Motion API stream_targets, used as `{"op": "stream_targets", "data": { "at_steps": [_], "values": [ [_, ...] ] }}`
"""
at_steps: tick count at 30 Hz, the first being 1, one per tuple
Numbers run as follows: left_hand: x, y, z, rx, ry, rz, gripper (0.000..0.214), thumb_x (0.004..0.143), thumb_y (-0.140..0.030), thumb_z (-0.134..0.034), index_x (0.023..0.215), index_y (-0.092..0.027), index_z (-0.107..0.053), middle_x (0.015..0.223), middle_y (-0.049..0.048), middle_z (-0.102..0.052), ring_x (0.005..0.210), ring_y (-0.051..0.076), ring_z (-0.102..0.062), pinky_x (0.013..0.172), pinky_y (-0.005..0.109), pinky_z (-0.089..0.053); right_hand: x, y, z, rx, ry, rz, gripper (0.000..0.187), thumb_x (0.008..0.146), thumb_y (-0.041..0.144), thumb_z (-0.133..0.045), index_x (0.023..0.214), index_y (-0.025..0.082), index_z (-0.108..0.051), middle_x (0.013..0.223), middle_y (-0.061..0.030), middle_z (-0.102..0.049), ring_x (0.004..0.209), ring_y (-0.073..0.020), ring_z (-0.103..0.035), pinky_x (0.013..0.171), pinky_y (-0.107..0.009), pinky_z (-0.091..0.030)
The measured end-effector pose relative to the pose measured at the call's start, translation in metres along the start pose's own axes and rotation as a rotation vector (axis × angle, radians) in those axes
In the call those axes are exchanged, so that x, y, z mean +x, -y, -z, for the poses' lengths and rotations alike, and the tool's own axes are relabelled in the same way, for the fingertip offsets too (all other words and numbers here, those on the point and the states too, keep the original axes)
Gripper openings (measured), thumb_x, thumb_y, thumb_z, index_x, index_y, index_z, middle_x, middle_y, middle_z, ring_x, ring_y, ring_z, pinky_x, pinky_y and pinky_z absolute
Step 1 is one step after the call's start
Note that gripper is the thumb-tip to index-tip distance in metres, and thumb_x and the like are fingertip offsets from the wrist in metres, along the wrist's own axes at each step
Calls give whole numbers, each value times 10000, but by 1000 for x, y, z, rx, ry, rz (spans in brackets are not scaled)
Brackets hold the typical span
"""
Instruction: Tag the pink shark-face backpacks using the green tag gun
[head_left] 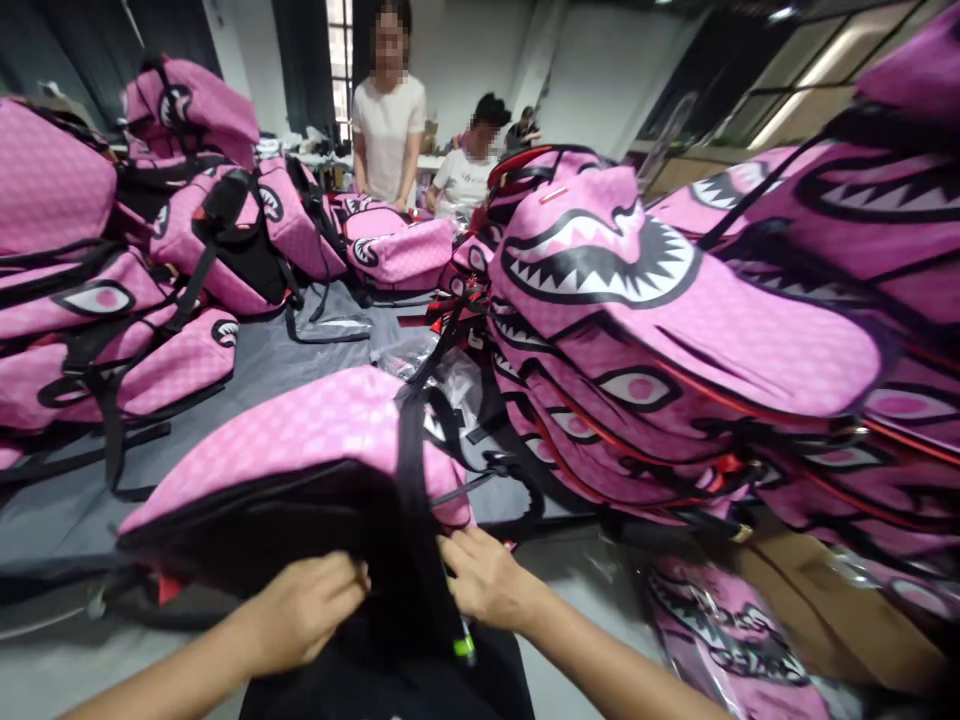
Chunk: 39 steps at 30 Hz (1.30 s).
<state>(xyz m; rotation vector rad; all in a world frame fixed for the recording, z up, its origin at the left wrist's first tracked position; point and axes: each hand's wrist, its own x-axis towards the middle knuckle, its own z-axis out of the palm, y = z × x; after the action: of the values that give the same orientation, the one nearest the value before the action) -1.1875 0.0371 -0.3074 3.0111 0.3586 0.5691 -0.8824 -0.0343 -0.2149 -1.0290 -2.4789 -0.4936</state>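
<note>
A pink checkered backpack (300,425) lies on its front at the table's near edge, its black back panel (247,520) turned toward me. My left hand (319,605) has its fingers curled closed on the black fabric of that panel. My right hand (484,578) grips the backpack's right side, right beside a wide black strap (412,470). Below the right hand, a small bright green tip (463,645) shows; what it belongs to is unclear. The fingertips of both hands are partly hidden.
Stacked pink shark-mouth backpacks (600,250) rise to the right, and more backpacks (217,240) crowd the left. Clear plastic wrap (450,375) lies on the grey-covered table (285,370). A bagged backpack (735,630) rests beside a cardboard box (795,600) below. Co-workers (390,130) are across the table.
</note>
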Motion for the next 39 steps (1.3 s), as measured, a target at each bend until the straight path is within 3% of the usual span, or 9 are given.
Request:
{"op": "stream_targets", "data": {
  "at_steps": [2,7,12,18,23,27,31,34,39],
  "values": [
    [47,33,20,142,-198,-81,372,958,-211,-389,1272,-178,-587,1250,121,-660,1067,193,-631,825,272,-541,3,-14,-7,-68,-25,23,199,925,112,-526,1031,249,-625,752,-12,-604,653,-146,-529,607,-281,-387],
    [161,110,48,291,-219,20,231,980,-226,-424,1058,-158,-630,1113,126,-680,877,190,-600,685,300,-484,20,-78,-31,94,-20,-224,150,945,161,-509,1067,193,-591,833,-47,-651,717,-169,-611,643,-283,-468],
    [210,116,41,294,-106,50,262,935,-399,-556,839,-167,-629,838,74,-652,852,226,-585,752,369,-426,18,-97,-54,144,-105,-265,193,935,159,-503,1117,195,-556,907,-67,-680,781,-191,-662,684,-299,-523],
    [221,89,33,240,25,-15,291,888,-461,-632,832,-175,-636,785,38,-666,752,190,-576,686,346,-350,11,-89,-56,202,-191,-311,224,928,118,-486,1131,195,-540,918,-85,-680,767,-197,-664,667,-313,-541],
    [217,135,63,269,45,3,431,938,-529,-535,740,-163,-652,688,38,-660,703,172,-551,791,370,-352,0,-89,-58,286,-212,-372,247,924,108,-514,1143,214,-558,901,-68,-666,789,-200,-669,684,-325,-563],
    [206,163,94,348,7,83,430,978,-463,-480,772,-142,-679,763,79,-673,833,212,-569,993,486,-308,-8,-85,-57,386,-273,-460,219,936,137,-540,1132,225,-578,922,-61,-686,821,-187,-693,723,-315,-580],
    [201,133,88,291,52,79,438,874,-579,-600,879,-150,-687,872,91,-665,948,254,-554,982,464,-342,7,-67,-44,678,-343,-734,261,970,278,-540,1225,229,-568,974,-67,-726,847,-198,-727,788,-344,-598],
    [201,109,72,215,85,115,457,806,-573,-690,943,-137,-673,892,86,-656,932,249,-553,976,446,-363,30,-56,-37,897,-500,-1010,321,957,409,-561,1199,200,-571,981,-82,-723,802,-204,-726,761,-367,-610],
    [200,100,65,126,79,183,477,775,-498,-757,1080,-147,-650,1001,80,-657,1000,260,-565,1090,522,-292,55,-54,-48,704,-580,-1245,299,849,467,-681,831,188,-576,622,29,-588,524,-136,-563,521,-276,-487]
  ]
}}
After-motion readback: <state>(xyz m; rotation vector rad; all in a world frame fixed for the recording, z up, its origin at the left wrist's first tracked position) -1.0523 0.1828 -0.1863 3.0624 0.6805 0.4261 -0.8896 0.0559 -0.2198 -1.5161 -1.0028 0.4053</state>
